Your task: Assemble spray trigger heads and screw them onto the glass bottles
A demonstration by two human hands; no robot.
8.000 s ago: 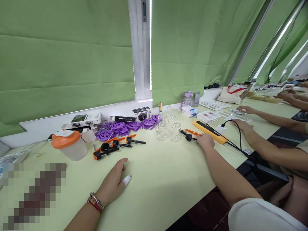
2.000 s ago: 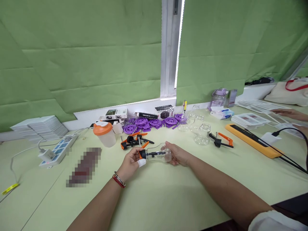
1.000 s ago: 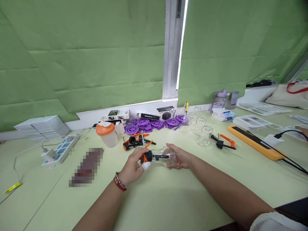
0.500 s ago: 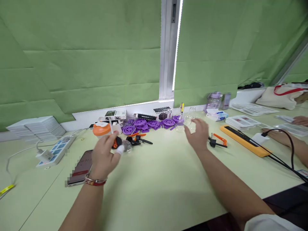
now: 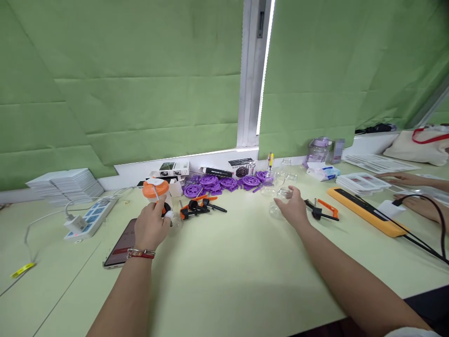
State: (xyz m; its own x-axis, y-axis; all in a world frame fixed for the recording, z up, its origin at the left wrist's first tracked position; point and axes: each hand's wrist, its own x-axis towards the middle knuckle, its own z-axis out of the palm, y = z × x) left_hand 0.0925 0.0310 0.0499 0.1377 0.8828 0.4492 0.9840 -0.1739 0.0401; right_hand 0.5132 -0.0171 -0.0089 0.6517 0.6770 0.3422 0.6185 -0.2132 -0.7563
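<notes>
My left hand (image 5: pixel 151 224) is closed round a black part near the orange-lidded cup (image 5: pixel 155 187); a clear piece shows beside its fingertips. My right hand (image 5: pixel 293 206) has its thumb and fingers closed on a clear plastic piece (image 5: pixel 278 210). Behind that hand stand more clear plastic pieces (image 5: pixel 274 181). Between the hands, orange and black clamps (image 5: pixel 199 207) lie in front of a pile of purple wheel-shaped parts (image 5: pixel 228 183). Another orange and black clamp (image 5: pixel 321 210) rests just right of my right hand.
A phone (image 5: pixel 121 245) lies by my left wrist. Farther left are a power strip (image 5: pixel 91 220) and stacked white sheets (image 5: pixel 65 185). On the right are a yellow-orange bar (image 5: pixel 365 211), a purple bottle (image 5: pixel 317 150) and another person's hands (image 5: pixel 414 203).
The view has shifted slightly. My right hand has come down from the clear pieces at the back with one at its fingers. My left hand has moved a little lower. The other person's hands have moved.
</notes>
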